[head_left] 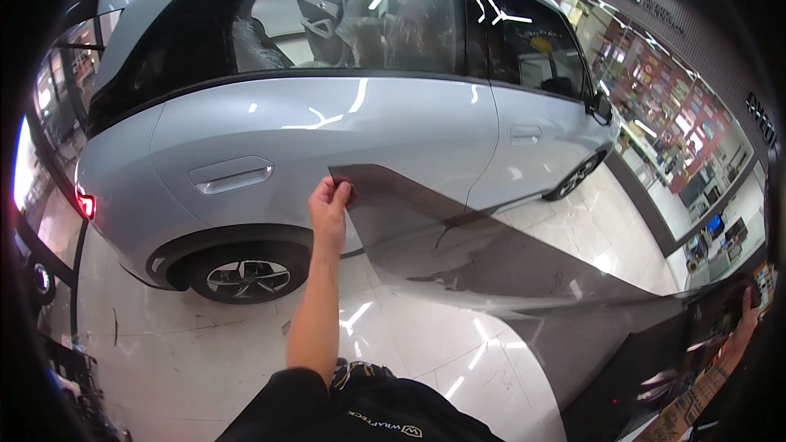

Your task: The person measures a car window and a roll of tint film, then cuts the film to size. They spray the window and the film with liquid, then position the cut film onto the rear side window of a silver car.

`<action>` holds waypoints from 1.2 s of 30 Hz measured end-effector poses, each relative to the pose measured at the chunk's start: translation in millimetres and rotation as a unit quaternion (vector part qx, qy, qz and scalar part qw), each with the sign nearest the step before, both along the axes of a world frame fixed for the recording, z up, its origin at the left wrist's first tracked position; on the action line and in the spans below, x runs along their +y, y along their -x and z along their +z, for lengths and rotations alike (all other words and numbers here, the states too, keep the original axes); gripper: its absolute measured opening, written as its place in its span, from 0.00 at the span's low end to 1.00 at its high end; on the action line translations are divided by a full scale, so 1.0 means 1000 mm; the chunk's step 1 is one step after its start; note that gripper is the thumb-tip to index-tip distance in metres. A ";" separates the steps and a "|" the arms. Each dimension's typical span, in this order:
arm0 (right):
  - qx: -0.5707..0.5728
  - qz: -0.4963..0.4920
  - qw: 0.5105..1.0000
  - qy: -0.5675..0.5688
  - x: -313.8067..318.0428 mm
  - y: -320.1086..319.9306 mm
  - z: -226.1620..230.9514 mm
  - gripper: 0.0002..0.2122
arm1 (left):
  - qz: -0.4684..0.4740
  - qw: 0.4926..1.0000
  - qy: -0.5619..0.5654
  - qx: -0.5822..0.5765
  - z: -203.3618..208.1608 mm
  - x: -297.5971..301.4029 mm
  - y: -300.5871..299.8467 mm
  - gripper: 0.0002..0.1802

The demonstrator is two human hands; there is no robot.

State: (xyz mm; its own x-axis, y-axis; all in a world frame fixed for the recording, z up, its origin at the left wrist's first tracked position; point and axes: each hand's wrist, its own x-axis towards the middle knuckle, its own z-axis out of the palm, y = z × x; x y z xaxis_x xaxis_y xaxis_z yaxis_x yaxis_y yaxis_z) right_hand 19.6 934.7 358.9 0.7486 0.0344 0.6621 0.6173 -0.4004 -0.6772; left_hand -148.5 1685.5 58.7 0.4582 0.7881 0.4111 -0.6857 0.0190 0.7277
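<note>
A large sheet of dark, see-through window tint film (483, 258) stretches across my view from the middle to the lower right. My left hand (329, 200) pinches its upper left corner between thumb and fingers, in front of the car's rear door. At the far right, my right hand (748, 311) grips the darker, bunched end of the film. Between the hands the sheet sags and twists, narrowing towards the right. Behind it stands a pale silver-blue car (393, 123) with dark side windows (352, 20). The film appears to hang apart from the car's side.
The car's rear wheel (250, 277) and a door handle (232, 175) lie left of my left arm. Glossy white floor tiles (196, 360) spread below. A cardboard piece (688, 405) sits by my right forearm. Beyond the car runs a dark wall with a large window (671, 106).
</note>
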 end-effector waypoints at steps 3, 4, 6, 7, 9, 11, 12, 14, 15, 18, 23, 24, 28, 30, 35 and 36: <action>0.063 0.009 0.995 -0.070 -0.030 -0.020 -0.028 0.22 | 0.177 0.982 -0.026 0.058 0.058 -0.083 0.029 0.05; 0.092 0.017 0.992 -0.087 -0.039 -0.032 -0.046 0.23 | 0.254 0.960 -0.078 0.087 0.074 -0.112 0.049 0.05; 0.110 0.015 0.990 -0.086 -0.052 -0.051 -0.086 0.23 | 0.345 0.915 -0.210 0.016 0.102 -0.155 0.073 0.07; 0.094 0.007 0.993 -0.070 -0.063 -0.062 -0.109 0.23 | 0.358 0.883 -0.290 -0.086 0.114 -0.170 0.084 0.08; 0.129 0.030 0.984 -0.118 -0.075 -0.086 -0.157 0.22 | 0.289 0.875 -0.371 -0.113 0.140 -0.196 0.118 0.07; 0.264 0.050 0.959 -0.092 -0.068 -0.096 -0.186 0.23 | 0.293 0.896 -0.310 -0.126 0.160 -0.229 0.133 0.04; 0.253 0.079 0.956 -0.126 -0.063 -0.099 -0.205 0.23 | 0.292 0.884 -0.327 -0.164 0.163 -0.230 0.134 0.03; 0.251 0.107 0.946 -0.174 -0.047 -0.105 -0.233 0.24 | 0.293 0.878 -0.315 -0.209 0.169 -0.231 0.137 0.05; 0.262 0.097 0.943 -0.180 -0.038 -0.106 -0.237 0.24 | 0.294 0.883 -0.292 -0.219 0.172 -0.236 0.138 0.06; 0.281 0.095 0.935 -0.192 0.007 -0.115 -0.251 0.23 | 0.328 0.883 -0.248 -0.225 0.176 -0.242 0.146 0.07; 0.311 0.114 0.924 -0.188 0.096 -0.136 -0.273 0.23 | 0.335 0.880 -0.270 -0.201 0.179 -0.218 0.167 0.07; 0.318 0.120 0.922 -0.187 0.118 -0.141 -0.279 0.23 | 0.323 0.891 -0.263 -0.179 0.178 -0.218 0.176 0.07; 0.340 0.151 0.911 -0.180 0.195 -0.155 -0.293 0.23 | 0.350 0.885 -0.259 -0.166 0.181 -0.197 0.189 0.05; 0.348 0.170 0.905 -0.175 0.231 -0.161 -0.299 0.23 | 0.349 0.881 -0.278 -0.155 0.182 -0.184 0.197 0.05; 0.361 0.211 0.891 -0.177 0.307 -0.169 -0.314 0.23 | 0.338 0.877 -0.314 -0.136 0.182 -0.154 0.211 0.05; 0.363 0.219 0.889 -0.175 0.321 -0.171 -0.316 0.23 | 0.338 0.877 -0.315 -0.134 0.183 -0.150 0.213 0.05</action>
State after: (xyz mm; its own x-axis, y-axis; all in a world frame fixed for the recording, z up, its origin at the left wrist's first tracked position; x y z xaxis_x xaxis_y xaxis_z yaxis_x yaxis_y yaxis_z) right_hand 190.4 1255.7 42.6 0.9485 0.3143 0.0383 0.0123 0.0844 -0.9964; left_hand -361.8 1535.3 241.3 -0.2050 0.4207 0.8837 -0.5334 -0.8051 0.2595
